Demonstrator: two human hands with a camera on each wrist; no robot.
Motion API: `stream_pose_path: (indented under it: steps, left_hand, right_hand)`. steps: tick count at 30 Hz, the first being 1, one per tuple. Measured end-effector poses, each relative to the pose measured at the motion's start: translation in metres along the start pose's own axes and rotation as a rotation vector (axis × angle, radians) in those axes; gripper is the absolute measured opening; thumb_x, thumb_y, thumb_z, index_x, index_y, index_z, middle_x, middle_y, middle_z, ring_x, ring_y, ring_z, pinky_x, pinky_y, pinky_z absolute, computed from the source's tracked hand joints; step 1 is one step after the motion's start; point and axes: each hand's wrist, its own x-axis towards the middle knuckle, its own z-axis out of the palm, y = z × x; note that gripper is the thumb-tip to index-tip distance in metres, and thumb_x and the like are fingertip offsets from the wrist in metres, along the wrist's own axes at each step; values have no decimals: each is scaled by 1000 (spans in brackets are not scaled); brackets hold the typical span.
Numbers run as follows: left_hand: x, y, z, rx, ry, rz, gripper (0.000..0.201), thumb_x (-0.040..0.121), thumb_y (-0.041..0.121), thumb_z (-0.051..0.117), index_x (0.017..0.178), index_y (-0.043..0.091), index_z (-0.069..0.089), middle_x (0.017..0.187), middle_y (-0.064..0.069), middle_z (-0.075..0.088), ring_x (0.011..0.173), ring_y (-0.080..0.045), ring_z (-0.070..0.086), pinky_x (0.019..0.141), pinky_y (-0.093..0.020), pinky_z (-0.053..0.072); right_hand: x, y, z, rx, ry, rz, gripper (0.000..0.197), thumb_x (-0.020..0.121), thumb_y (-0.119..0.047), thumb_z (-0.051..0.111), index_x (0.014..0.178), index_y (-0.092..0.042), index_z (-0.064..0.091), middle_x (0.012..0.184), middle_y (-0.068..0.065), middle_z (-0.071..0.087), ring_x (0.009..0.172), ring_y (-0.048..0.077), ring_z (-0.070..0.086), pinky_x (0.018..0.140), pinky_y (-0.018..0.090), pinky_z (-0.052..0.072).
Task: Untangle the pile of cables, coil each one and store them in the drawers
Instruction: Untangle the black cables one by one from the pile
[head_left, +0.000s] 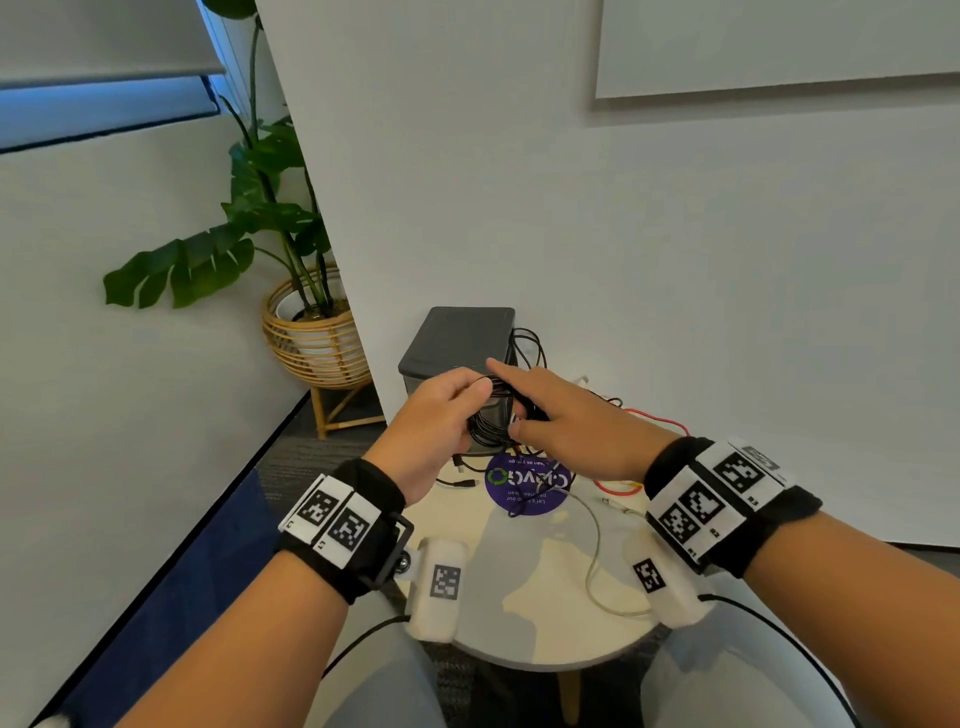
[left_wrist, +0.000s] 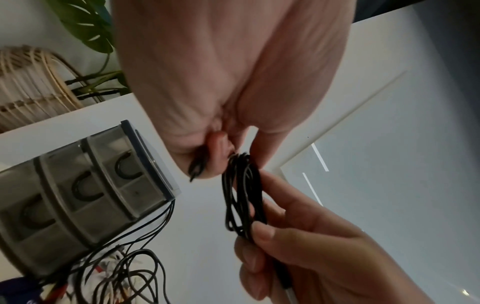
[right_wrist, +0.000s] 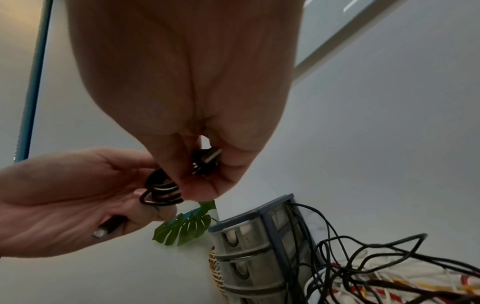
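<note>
Closest in, one pale cable (head_left: 592, 545) trails across the round table (head_left: 524, 639) toward its near edge, past one purple sticker (head_left: 524, 486). Above that, both hands share one coiled black cable (head_left: 488, 423): left hand (head_left: 431, 431) has its grip curled round one side of the loops, right hand (head_left: 566, 421) pinches the other side, index finger sticking out. At the far edge sits one drawer unit (head_left: 457, 348), three drawers (left_wrist: 64, 191) all closed, with the tangled pile (right_wrist: 384, 277) (black, white, red, yellow) just right of it.
</note>
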Motion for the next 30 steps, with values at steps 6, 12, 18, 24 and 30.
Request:
stream_pose_path:
  steps: [6,12,18,24,30]
  left_hand:
    - [4,1,2,-117,16,-37,28,110,30,44,113,14,66,87,-1,65,73,-12,58,63,-26,51]
    - [1,-3,-12,152,68,-55,31,108,17,45,121,12,73,88,-5,66,74,-11,55,70,-28,48]
    - [-4,4,-18,466,116,56,17,98,28,67,98,21,82,91,8,76,86,-7,67,78,-26,53]
    - [-6,4,-1,-183,184,-57,17,92,7,72,105,-2,68,90,-15,74,79,-17,76,66,-17,56]
    - [-10,7,9,-568,241,-36,8,95,5,67,102,2,67,88,-8,75,92,-20,77,74,-17,58]
  right_hand:
    - [6,2,5,-32,83,-9,69,101,-28,60,160,-27,23,129,7,50,113,21,55,101,35,48]
    - [6,11,1,-167,151,10,70,102,-25,58,161,-27,19,108,-1,44,96,14,48,86,23,37]
    - [7,11,0,-293,196,-17,72,103,-24,56,162,-29,15,102,-5,38,85,9,42,69,15,34]
    - [7,2,0,-297,245,-50,72,104,-23,54,162,-26,12,103,-5,36,77,3,40,65,14,34]
    - [2,5,-4,-290,179,-67,71,105,-19,52,163,-25,10,100,-6,34,79,3,41,69,16,36]
